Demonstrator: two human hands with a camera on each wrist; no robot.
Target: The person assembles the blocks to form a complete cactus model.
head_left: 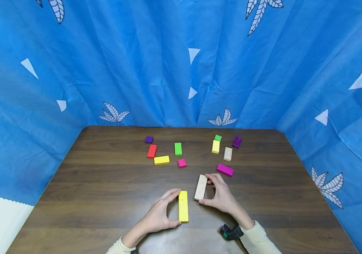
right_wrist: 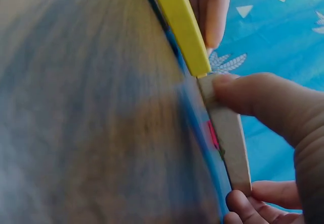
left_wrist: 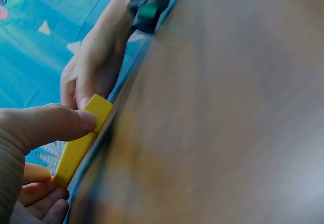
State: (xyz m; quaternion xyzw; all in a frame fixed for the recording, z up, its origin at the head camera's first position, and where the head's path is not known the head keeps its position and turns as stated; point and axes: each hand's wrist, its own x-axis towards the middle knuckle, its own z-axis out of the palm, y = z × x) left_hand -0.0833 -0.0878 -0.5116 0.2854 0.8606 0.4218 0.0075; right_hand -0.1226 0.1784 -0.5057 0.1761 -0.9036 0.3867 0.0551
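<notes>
Lengthwise, left hand (head_left: 158, 215) held a yellow oblong block (head_left: 183, 206) — fingers wide | right hand (head_left: 223, 197) likewise gripped a pale wooden block (head_left: 200, 187) | tabletop (head_left: 92, 190) looked wood-grained

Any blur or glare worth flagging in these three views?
Head: mostly sharp, soft sheen on the table near bottom centre; left wrist: table smeared, pale glare at lower right, yellow block clearer; right wrist: table streaky and blurred, pale block clearer.
</notes>
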